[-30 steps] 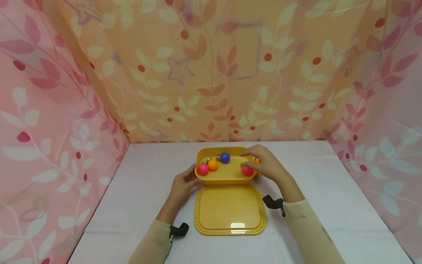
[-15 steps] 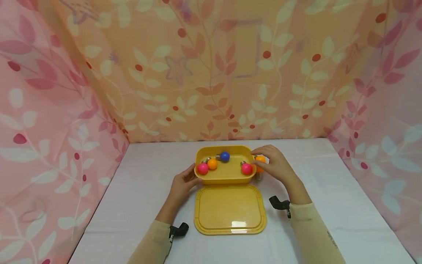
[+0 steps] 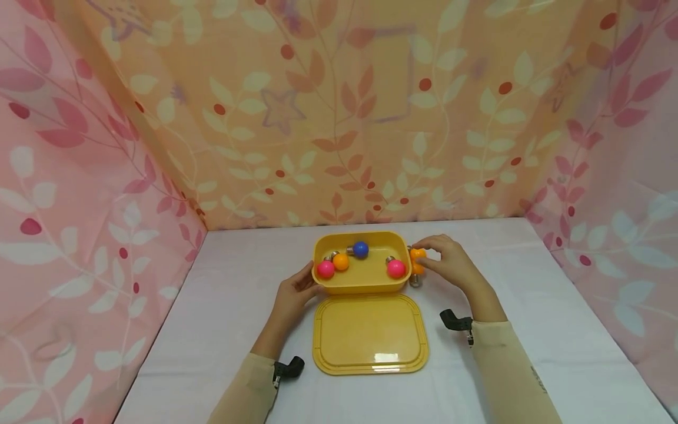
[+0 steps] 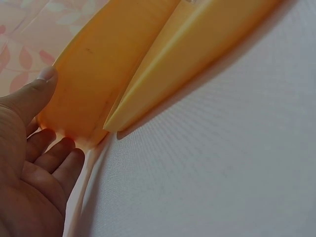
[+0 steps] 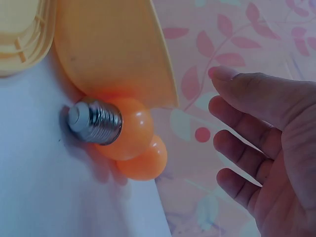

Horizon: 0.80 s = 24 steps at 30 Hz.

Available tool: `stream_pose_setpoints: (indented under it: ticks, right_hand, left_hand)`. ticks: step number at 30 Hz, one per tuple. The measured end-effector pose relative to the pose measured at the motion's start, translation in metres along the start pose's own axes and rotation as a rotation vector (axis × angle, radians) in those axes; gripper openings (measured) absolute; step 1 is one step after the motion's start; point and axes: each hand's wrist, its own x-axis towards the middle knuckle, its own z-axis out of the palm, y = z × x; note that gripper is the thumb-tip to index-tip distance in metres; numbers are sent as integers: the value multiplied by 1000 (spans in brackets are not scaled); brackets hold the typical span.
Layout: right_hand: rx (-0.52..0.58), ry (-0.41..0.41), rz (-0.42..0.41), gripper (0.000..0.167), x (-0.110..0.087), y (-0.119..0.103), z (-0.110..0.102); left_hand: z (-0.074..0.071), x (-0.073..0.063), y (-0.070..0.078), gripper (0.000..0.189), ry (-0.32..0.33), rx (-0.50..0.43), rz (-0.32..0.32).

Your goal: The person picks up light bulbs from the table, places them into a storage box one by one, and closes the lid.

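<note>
In the head view an uncovered yellow plastic box [image 3: 365, 288] stands mid-table. Inside lie a blue bulb [image 3: 361, 249], an orange bulb [image 3: 341, 262] and two pink bulbs, one at the left [image 3: 325, 270] and one at the right [image 3: 395, 269]. My left hand [image 3: 291, 297] holds the box's left end, thumb and fingers on its outer wall in the left wrist view. Two more orange bulbs [image 5: 133, 131] lie outside against the right end, one screw base towards the right wrist camera. Close beside them my right hand [image 3: 452, 262] has loosely bent, spread fingers, apart from the bulbs and holding nothing.
The yellow lid [image 3: 371, 335] lies flat on the white tablecloth [image 3: 238, 259], just in front of the box. Floral cloth walls [image 3: 339, 118] enclose the table at the back and both sides.
My right hand has moved from over the box's right end out to the right, beside the two orange bulbs, uncovering them. The left hand stays on the box.
</note>
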Motion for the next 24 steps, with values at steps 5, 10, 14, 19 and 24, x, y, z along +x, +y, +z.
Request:
stream_pose_setpoints:
  ticks: [5,10,14,19,24]
  right_hand:
    - [-14,-67,86,33,0,9,3]
    - [-35,-122,147,32,0,19,6]
    - [-25,-146,183,32,0,24,8]
    - [-29,-174,207,33,-1,26,10]
    - [-47,-185,198,33,-2,29,12]
  left_hand:
    - [-1,0,0,72,5,7,-4]
    - [-2,1,-1,72,5,17,-11]
    - [-1,1,-1,73,3,32,-16]
    - [-1,1,-3,73,3,24,-6]
    - [-1,1,-6,73,-3,-15,5]
